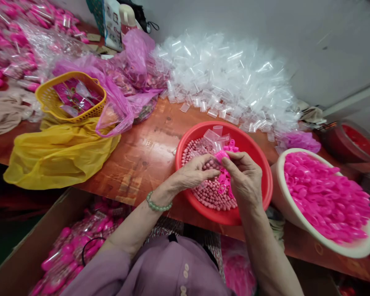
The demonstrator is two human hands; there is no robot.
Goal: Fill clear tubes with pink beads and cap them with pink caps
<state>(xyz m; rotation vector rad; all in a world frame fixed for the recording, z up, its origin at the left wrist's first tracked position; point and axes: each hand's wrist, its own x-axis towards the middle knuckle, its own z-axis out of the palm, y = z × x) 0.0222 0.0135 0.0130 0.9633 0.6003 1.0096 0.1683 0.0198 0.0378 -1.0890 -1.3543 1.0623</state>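
My two hands meet over a red basin (185, 135) on the table. Between the thumb and fingers of my right hand (246, 174) is a glossy pink plastic piece (222, 156). My left hand (199, 170) is closed beside it, pinching what looks like a clear plastic tube, mostly hidden by the fingers. Dusky pink beads (211, 197) fill the bottom of the basin. Small bright pink parts (223, 181) lie on the beads under my hands, and several clear tubes (212, 135) rest towards the basin's far side.
A large heap of clear tubes (222, 74) lies against the wall. At right stands a white tub (279, 172) of pink parts (323, 197). At left are a yellow basket (46, 98), a yellow bag (61, 156) and purple bags (138, 53). Below sits a box (33, 242) of filled pink items.
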